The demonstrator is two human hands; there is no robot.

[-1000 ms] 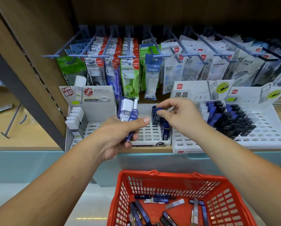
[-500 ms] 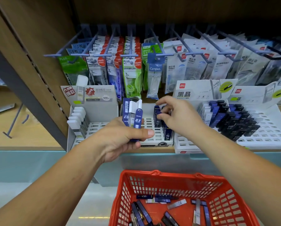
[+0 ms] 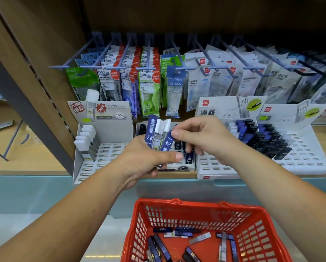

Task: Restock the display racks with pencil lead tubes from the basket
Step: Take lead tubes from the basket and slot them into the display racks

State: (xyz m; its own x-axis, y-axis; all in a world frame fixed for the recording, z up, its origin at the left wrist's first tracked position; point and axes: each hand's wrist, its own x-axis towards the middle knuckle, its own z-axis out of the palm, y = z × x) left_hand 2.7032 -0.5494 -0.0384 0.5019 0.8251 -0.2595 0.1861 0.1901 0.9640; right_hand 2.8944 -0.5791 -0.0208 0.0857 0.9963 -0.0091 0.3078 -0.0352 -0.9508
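Red plastic basket (image 3: 196, 204) sits at lower centre, spare tubes (image 3: 177, 233) inside. Mid-frame, the left hand (image 3: 145, 159) grips a bundle of lead tubes (image 3: 157, 133); the right hand (image 3: 205, 142) pinches one blue tube (image 3: 167, 143) from it. Next move, probably: slot it upright into the small centre rack (image 3: 186, 167), its low front edge close below both hands, holes partly hidden.

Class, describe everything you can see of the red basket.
The basket is red, plastic by its look, with slotted walls, a thick rim and a solid floor. It sits upright below the shelf, its near end cut off by the frame. Loose tubes, blue, dark and clear, lie flat on its floor. Neither the left hand nor the right hand touches it.
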